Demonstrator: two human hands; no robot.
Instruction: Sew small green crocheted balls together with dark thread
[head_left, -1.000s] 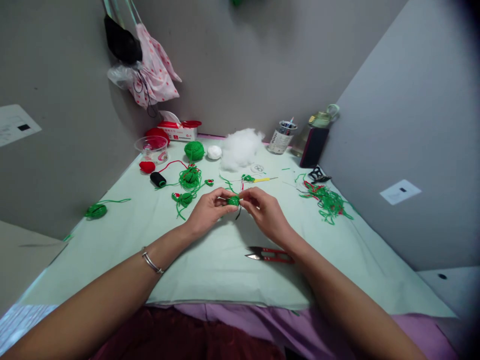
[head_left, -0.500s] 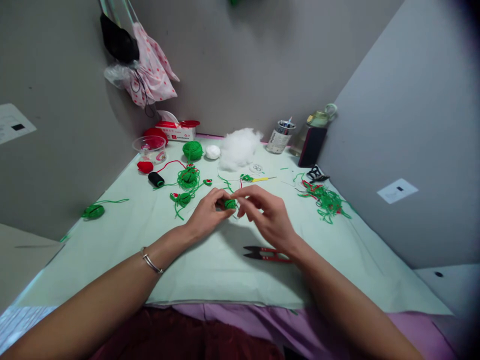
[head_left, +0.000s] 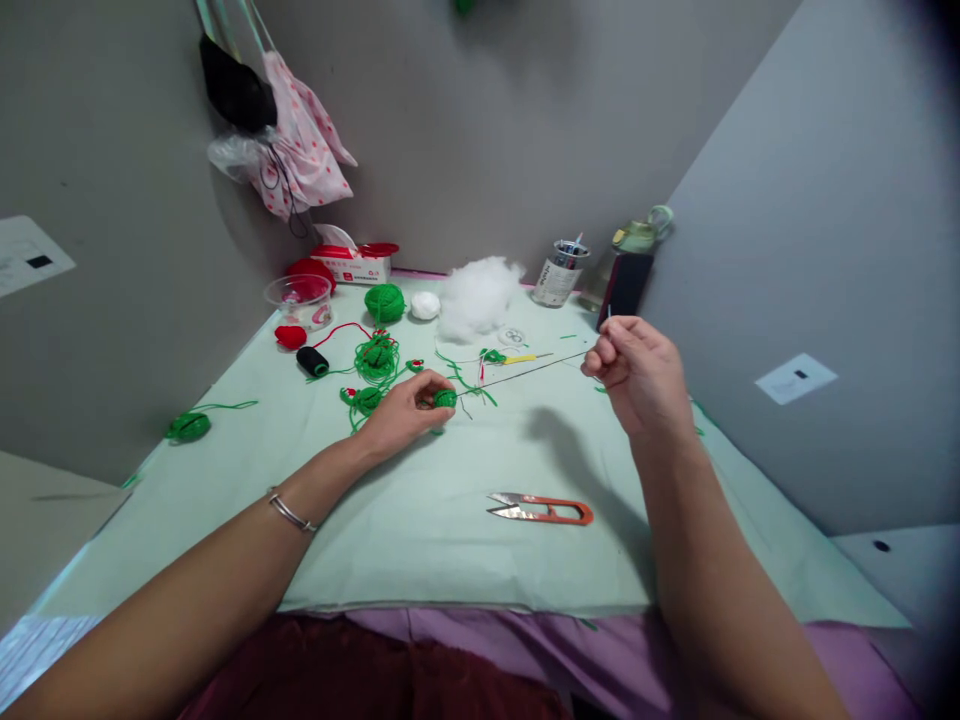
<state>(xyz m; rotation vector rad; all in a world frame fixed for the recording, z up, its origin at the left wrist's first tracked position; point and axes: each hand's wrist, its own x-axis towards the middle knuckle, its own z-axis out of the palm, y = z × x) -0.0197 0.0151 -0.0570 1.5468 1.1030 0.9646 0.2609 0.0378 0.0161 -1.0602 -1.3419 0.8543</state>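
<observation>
Pinched in the fingers of my left hand (head_left: 401, 415) is a small green crocheted piece (head_left: 445, 399), held just above the table. A dark thread (head_left: 529, 373) runs taut from it, up and to the right, to my right hand (head_left: 641, 375). That hand is closed, thumb against fingers, with a thin pale needle (head_left: 609, 313) sticking up out of the grip. A short loose thread end hangs beside the green piece. Orange-handled thread snips (head_left: 541, 508) lie on the table below, between my forearms.
Green crocheted pieces (head_left: 367, 400) and yarn tails lie left of centre. Behind them are a green yarn ball (head_left: 384, 302), white stuffing (head_left: 480, 295) and a black thread spool (head_left: 313, 361). A yellow-handled crochet hook (head_left: 521, 358), a pen can (head_left: 561, 272) and a phone (head_left: 625, 290) stand or lie farther back.
My right hand has moved away from the green piece, up and to the right, drawing the dark thread out taut. My left hand has shifted slightly left with the piece.
</observation>
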